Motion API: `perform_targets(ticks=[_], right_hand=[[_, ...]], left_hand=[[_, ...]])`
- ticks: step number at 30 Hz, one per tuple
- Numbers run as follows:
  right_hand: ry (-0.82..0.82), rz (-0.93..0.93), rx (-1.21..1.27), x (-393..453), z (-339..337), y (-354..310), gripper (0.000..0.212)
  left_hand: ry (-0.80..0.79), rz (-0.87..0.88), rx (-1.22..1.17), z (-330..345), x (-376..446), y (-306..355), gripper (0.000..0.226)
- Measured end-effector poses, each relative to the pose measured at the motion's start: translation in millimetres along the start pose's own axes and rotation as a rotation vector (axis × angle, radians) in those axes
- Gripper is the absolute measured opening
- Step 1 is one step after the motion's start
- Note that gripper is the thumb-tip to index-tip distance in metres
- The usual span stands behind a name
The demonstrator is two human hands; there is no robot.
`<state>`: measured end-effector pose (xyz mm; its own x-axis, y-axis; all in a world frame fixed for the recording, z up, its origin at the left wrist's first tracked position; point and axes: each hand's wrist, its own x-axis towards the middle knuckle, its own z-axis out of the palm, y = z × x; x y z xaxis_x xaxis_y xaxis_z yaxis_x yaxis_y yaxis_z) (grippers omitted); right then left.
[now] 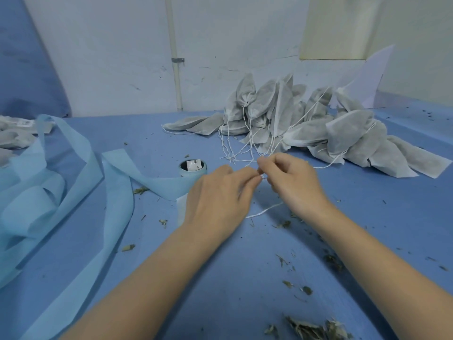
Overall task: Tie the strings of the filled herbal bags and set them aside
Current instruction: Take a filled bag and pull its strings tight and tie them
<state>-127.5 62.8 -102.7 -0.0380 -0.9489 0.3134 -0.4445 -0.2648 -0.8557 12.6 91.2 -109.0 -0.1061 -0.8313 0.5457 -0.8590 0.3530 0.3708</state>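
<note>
Head view: white string [263, 210] trails over the blue worktop [220, 278], pinched between left hand [218, 197] and right hand [291, 182], each grip closed on it. Filled bags [306, 123] heap just beyond; blue ribbon [73, 182] lies left.

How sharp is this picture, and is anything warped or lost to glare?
Head view: wide-angle bend bows the white wall pipe and table edges; soft, even light, no glare; both hands slightly soft, the pinched string barely resolved.
</note>
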Motion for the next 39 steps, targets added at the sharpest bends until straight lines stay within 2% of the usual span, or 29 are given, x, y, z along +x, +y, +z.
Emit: perform_targets(ticks=[3, 7, 9, 11, 13, 16, 21, 26, 32, 35, 39], right_hand=[[-0.057, 0.042, 0.032, -1.1, -0.1, -3.7, 0.032], [-0.144, 0.287, 0.374, -2.1, 0.7, -11.1, 0.036], [-0.221, 0.435, 0.646, -3.4, 3.9, -13.7, 0.031], [-0.289, 0.558, 0.927, -4.6, 6.8, -15.7, 0.022], [-0.323, 0.604, 1.119, -6.4, 8.4, -18.3, 0.010], [-0.316, 0.585, 1.272, -10.2, 11.9, -18.8, 0.021], [-0.369, 0.461, 1.223, -17.4, 19.1, -18.2, 0.041], [-0.413, 0.403, 1.123, -19.6, 27.3, -17.9, 0.048], [-0.398, 0.296, 0.778, -19.4, 25.9, -19.0, 0.048], [-0.352, 0.260, 0.554, -18.0, 22.4, -18.3, 0.048], [-0.292, 0.226, 0.427, -17.4, 22.1, -18.8, 0.050]], left_hand=[[0.095, -0.013, 0.024, 1.6, -1.5, -1.5, 0.030], [0.156, 0.051, -0.071, 1.5, 1.1, -4.9, 0.023], [0.138, 0.067, -0.142, 1.8, 1.5, -4.5, 0.018], [0.107, 0.004, -0.236, 3.5, 0.8, -4.0, 0.018], [0.077, -0.089, -0.351, 5.9, 1.1, -2.8, 0.017], [0.090, -0.207, -0.530, 6.0, 1.8, 1.0, 0.015], [0.200, -0.345, -0.696, 2.5, 2.4, 0.3, 0.013], [0.246, -0.371, -0.759, 2.4, 2.1, -2.8, 0.011], [0.213, -0.319, -0.693, 1.4, 0.1, -4.4, 0.019], [0.172, -0.323, -0.642, 1.3, 0.6, -5.5, 0.015], [0.163, -0.330, -0.541, 1.9, 2.1, -5.5, 0.016]])
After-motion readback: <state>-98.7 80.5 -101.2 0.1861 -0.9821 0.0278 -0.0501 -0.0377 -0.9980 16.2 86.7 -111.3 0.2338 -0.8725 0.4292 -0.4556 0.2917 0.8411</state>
